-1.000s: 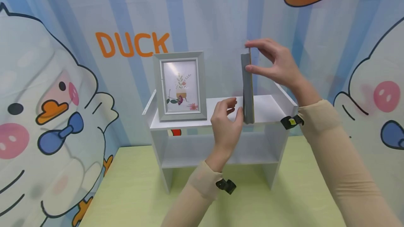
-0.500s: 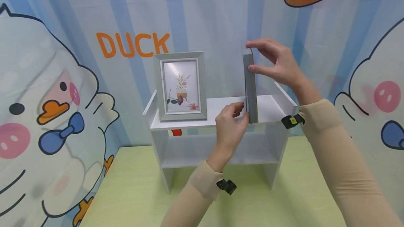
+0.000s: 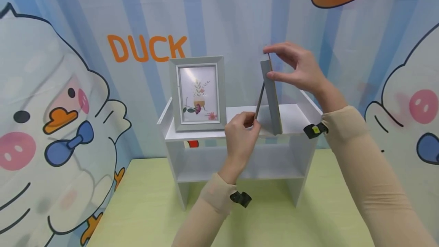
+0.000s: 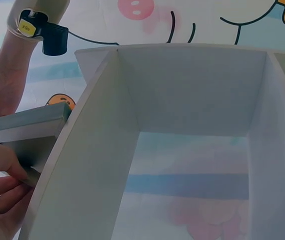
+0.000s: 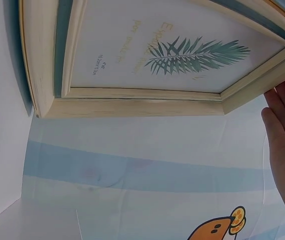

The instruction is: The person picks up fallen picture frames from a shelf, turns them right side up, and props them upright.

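Observation:
On the top shelf's right side, a second picture frame (image 3: 272, 96) stands edge-on and leans back slightly. My right hand (image 3: 297, 66) grips its upper part, thumb on the near edge and fingers over the top. In the right wrist view, its cream front shows a print of a green leaf (image 5: 197, 55), with my right palm at the right. With thumb and fingers, my left hand (image 3: 241, 134) pinches the thin back stand (image 3: 259, 100), swung out from the frame. The left wrist view shows left fingers (image 4: 5, 162) on the stand beneath the frame's edge.
A grey-green picture frame (image 3: 173, 98) with a flower picture stands upright at the shelf's left. Both frames are on a white two-tier shelf (image 3: 240, 163) on a pale yellow-green table (image 3: 144, 197). Behind hangs a striped duck-print curtain (image 3: 236, 22).
My left hand has taken hold of the back stand and drawn it leftward away from the frame. The frame's top has tipped slightly left, with my right hand still on it.

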The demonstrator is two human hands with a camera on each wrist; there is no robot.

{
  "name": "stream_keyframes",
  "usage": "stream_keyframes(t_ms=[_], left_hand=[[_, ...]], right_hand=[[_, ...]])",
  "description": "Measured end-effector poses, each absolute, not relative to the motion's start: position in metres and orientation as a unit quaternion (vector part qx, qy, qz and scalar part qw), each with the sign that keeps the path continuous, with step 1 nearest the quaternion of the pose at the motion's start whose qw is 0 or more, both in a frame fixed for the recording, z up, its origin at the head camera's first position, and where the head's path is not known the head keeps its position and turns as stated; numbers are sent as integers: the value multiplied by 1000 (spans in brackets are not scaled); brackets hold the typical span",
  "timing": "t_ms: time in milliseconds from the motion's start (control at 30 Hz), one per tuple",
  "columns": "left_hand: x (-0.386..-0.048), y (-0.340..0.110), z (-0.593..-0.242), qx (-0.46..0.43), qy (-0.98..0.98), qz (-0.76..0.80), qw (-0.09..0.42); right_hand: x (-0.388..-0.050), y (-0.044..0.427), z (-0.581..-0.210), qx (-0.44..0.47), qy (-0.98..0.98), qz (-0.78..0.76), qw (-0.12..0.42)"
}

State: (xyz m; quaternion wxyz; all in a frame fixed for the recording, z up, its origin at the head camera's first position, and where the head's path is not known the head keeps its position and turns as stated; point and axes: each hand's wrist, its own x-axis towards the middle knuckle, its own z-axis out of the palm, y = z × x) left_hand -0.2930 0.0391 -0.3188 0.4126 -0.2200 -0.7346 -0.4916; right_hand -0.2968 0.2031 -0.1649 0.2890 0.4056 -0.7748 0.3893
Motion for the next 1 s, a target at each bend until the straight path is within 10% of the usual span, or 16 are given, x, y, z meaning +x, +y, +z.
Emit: stream_keyframes(t_ms=[1000], left_hand=[[-297, 11, -317, -193, -758, -466, 414]], right_hand=[[-302, 191, -165, 433, -781, 364, 266]])
